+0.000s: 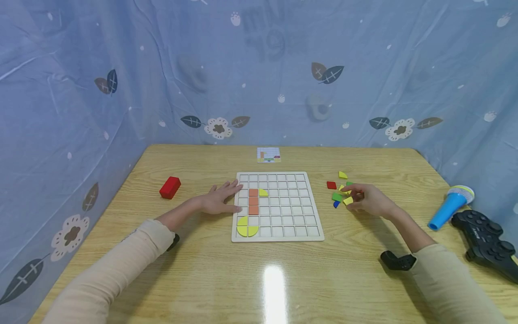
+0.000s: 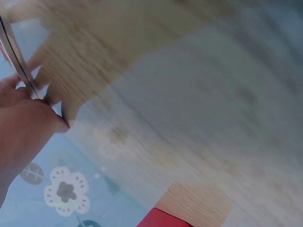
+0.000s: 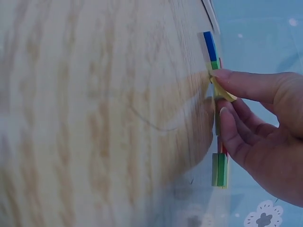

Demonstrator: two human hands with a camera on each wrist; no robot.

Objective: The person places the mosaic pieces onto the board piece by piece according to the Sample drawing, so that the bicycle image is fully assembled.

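Observation:
A white grid board [image 1: 279, 240] lies mid-table. My left hand [image 1: 218, 199] rests at its left edge with fingers spread, the fingertips and thumb over the rim. Set in its squares are orange squares [image 1: 253, 201], a yellow quarter-round piece [image 1: 263, 192] and several yellow pieces [image 1: 242, 230] at the lower left. Right of the board, my right hand [image 1: 370, 201] pinches a yellow piece [image 3: 222, 90] between thumb and fingers, just above the loose pieces. Among these are a red piece [image 1: 331, 185], a green piece [image 1: 337, 197], a blue piece [image 1: 336, 204] and another yellow piece [image 1: 342, 174].
Behind the board lies a small pattern card [image 1: 269, 155]. A red block [image 1: 170, 187] sits at the left. Toward the right edge are a blue toy microphone [image 1: 451, 207] and a black game controller [image 1: 485, 243]. Blue patterned cloth [image 1: 259, 90] hangs around the table.

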